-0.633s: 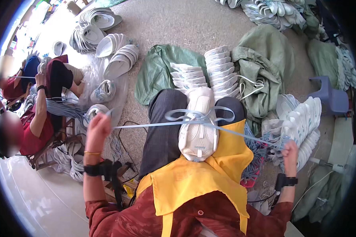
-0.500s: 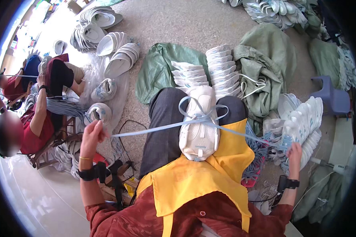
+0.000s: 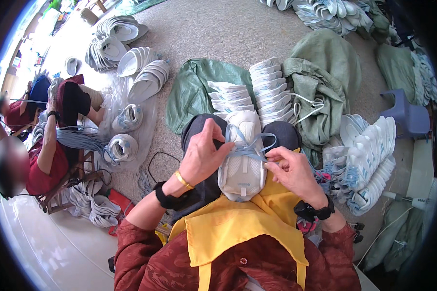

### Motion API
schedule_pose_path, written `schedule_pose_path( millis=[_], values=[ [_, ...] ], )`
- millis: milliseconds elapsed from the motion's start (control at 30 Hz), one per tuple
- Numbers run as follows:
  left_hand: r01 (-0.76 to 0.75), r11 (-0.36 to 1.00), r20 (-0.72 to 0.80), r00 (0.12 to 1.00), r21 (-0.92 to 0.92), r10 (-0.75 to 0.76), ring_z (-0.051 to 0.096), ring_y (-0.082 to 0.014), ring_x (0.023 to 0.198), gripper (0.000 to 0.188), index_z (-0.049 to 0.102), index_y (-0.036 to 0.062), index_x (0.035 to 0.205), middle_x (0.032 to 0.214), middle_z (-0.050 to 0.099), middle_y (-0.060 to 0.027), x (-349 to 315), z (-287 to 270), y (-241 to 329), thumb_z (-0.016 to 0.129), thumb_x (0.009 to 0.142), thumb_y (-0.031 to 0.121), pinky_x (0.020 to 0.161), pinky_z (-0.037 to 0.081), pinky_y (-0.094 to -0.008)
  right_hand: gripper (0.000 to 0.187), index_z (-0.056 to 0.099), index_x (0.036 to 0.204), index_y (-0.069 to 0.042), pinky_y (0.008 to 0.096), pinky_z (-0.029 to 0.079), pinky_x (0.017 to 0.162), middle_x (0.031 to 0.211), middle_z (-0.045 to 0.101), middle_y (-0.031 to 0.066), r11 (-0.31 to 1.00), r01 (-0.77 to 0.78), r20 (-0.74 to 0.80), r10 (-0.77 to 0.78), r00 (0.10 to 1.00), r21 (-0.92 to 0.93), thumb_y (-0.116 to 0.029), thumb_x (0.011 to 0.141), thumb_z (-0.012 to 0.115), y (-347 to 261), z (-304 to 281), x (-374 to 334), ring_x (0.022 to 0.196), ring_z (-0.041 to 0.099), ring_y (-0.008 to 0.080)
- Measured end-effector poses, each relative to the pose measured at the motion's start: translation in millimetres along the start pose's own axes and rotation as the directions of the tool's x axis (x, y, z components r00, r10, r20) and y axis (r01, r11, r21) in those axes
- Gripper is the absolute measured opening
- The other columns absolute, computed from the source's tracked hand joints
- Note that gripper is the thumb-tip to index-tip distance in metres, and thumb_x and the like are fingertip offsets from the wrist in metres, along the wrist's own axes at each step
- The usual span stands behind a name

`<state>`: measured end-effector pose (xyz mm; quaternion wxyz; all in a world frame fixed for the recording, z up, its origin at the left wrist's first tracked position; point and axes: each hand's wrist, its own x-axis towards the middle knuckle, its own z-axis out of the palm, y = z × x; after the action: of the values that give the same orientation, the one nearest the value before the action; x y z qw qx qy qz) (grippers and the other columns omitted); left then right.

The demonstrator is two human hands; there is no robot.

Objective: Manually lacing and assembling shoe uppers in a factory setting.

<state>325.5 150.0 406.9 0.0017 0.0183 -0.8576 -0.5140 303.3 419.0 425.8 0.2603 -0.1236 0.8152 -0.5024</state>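
A white shoe upper (image 3: 243, 177) rests on my lap between my knees, its toe toward me. A light blue shoelace (image 3: 250, 148) runs through its eyelets, with loops standing up over the opening. My left hand (image 3: 205, 155) is beside the lacing, thumb and finger closed on the lace at the upper's left edge. From the right, my right hand (image 3: 296, 175) pinches the lace near the upper's right edge. The lace's free ends are mostly hidden by my hands.
Stacked white shoe parts (image 3: 269, 92) stand beyond my knees, beside a green sack (image 3: 323, 72). More laced uppers (image 3: 369, 155) are piled at right near a blue-grey stool (image 3: 408, 114). Two co-workers sit at left, one in a red shirt (image 3: 48, 167), near more uppers (image 3: 121, 148).
Both hands have come inward from wide apart, where they held the lace stretched out, to the lacing on the upper. The lace is no longer pulled straight across.
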Motion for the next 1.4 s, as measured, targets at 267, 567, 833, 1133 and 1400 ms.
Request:
schedule_pose_path(
  millis=[267, 567, 833, 1133, 1400],
  values=[
    [0.151, 0.958, 0.006, 0.988, -0.242, -0.154, 0.058, -0.0032, 0.062, 0.029, 0.050, 0.0025, 0.102, 0.081, 0.065, -0.0040, 7, 16, -32, 0.072, 0.085, -0.003, 0.056, 0.046, -0.0225, 0.021, 0.067, 0.112, 0.004, 0.0268, 0.052, 0.052, 0.085, 0.072, 0.0119, 0.999, -0.046, -0.017, 0.046, 0.999, 0.005, -0.010, 0.096, 0.073, 1, 1, 6, 0.058, 0.070, 0.0136],
    [-0.180, 0.978, -0.049, 0.981, 0.105, 0.186, 0.061, -0.0206, 0.067, 0.033, 0.053, 0.0004, 0.107, 0.087, 0.059, -0.0109, 22, 13, -4, 0.070, 0.080, -0.008, 0.060, 0.048, -0.0325, 0.015, 0.069, 0.107, 0.005, 0.0248, 0.049, 0.048, 0.081, 0.072, 0.0074, 1.000, -0.012, -0.045, 0.012, 0.999, 0.014, -0.007, 0.097, 0.071, 10, 4, 9, 0.054, 0.065, 0.0089],
    [-0.331, 0.938, 0.158, 0.936, 0.101, 0.314, 0.063, -0.0357, 0.076, 0.020, 0.056, -0.0010, 0.098, 0.087, 0.060, -0.0158, 36, 10, -19, 0.066, 0.082, -0.007, 0.065, 0.050, -0.0402, 0.013, 0.068, 0.104, 0.004, 0.0248, 0.048, 0.047, 0.079, 0.072, 0.0055, 0.992, -0.092, -0.028, 0.095, 0.995, 0.091, -0.007, 0.098, 0.070, 3, 4, 9, 0.053, 0.063, 0.0075],
    [-0.074, 0.990, 0.630, 0.765, -0.122, 0.134, 0.052, -0.0120, 0.079, 0.007, 0.060, 0.0004, 0.096, 0.090, 0.054, -0.0017, 33, -45, 6, 0.065, 0.096, 0.005, 0.070, 0.044, -0.0287, 0.012, 0.070, 0.098, 0.002, 0.0218, 0.045, 0.045, 0.066, 0.067, 0.0006, 0.997, -0.005, -0.028, 0.007, 1.000, 0.073, -0.010, 0.100, 0.070, 10, 3, 9, 0.051, 0.060, 0.0045],
    [0.130, 0.941, 0.671, 0.731, -0.314, 0.123, 0.048, -0.0143, 0.093, 0.015, 0.055, 0.0022, 0.090, 0.104, 0.052, -0.0043, 23, -47, -5, 0.063, 0.098, 0.012, 0.083, 0.040, -0.0284, 0.015, 0.065, 0.089, -0.001, 0.0212, 0.039, 0.046, 0.063, 0.057, -0.0048, 1.000, 0.012, 0.030, -0.013, 0.999, 0.018, -0.009, 0.101, 0.067, 17, -11, -3, 0.050, 0.052, 0.0014]
  ],
)
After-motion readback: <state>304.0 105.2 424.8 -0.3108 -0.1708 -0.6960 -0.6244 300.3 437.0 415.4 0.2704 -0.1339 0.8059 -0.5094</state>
